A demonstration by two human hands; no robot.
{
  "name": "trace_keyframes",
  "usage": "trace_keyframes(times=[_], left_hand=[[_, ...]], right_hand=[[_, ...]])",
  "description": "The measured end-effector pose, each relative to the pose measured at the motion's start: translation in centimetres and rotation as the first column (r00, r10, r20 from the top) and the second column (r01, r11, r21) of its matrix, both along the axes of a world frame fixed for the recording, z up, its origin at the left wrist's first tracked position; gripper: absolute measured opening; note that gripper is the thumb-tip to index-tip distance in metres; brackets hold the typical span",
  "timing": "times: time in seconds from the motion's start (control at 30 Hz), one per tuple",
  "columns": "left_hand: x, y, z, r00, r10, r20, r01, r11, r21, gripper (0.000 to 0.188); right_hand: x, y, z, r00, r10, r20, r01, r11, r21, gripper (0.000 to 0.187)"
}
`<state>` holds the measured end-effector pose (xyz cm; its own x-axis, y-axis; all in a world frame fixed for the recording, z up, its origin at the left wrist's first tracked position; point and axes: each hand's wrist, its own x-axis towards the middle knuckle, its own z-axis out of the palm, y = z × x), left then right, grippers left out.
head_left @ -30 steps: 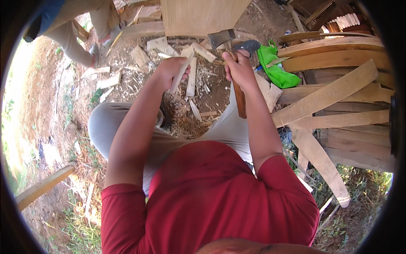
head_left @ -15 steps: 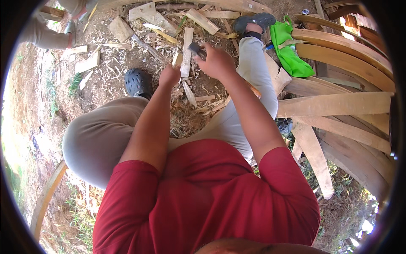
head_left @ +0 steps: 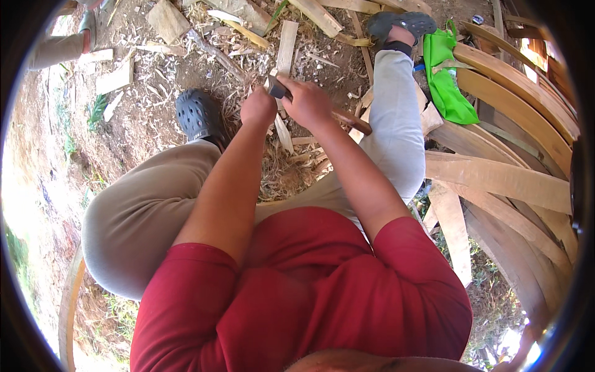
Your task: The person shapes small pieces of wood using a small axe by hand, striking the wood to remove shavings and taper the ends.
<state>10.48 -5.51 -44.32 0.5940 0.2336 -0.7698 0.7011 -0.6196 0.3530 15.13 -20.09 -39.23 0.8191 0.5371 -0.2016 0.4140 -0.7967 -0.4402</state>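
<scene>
My right hand [head_left: 308, 105] is closed high on a wooden-handled tool with a dark metal head [head_left: 277, 88]. Its brown handle [head_left: 352, 121] sticks out behind the hand toward my right shin. Close beside it, my left hand [head_left: 258, 107] is closed around a small pale wood piece [head_left: 272, 72], mostly covered by the fingers and the tool head. The metal head sits right at the left fingers; whether it touches the wood I cannot tell. Just beyond both hands, a pale wooden strip [head_left: 287, 46] lies on the ground.
Shavings and offcuts [head_left: 116, 77] cover the dirt around my feet in dark clogs [head_left: 197, 115]. Curved planks [head_left: 502, 177] are piled along the right, with a bright green bag [head_left: 443, 80] near my right foot. Another person's leg [head_left: 59, 51] shows at the far left.
My hands have drawn together, and the tool head has come down to the left fingers. More of the tool's handle shows. The view has shifted, so the ground appears higher.
</scene>
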Motion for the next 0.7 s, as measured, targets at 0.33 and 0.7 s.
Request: trace_keyframes(times=[0.33, 0.7], left_hand=[[1.4, 1.0, 1.2, 0.994, -0.106, -0.032, 0.106, 0.994, -0.001, 0.032], [3.2, 0.2, 2.7, 0.990, -0.126, -0.065, 0.126, 0.992, 0.003, 0.031]], right_hand=[[-0.2, 1.0, 0.1, 0.956, -0.089, -0.278, 0.051, 0.989, -0.142, 0.053], [0.7, 1.0, -0.6, 0.910, -0.196, -0.367, 0.145, 0.976, -0.162, 0.049]])
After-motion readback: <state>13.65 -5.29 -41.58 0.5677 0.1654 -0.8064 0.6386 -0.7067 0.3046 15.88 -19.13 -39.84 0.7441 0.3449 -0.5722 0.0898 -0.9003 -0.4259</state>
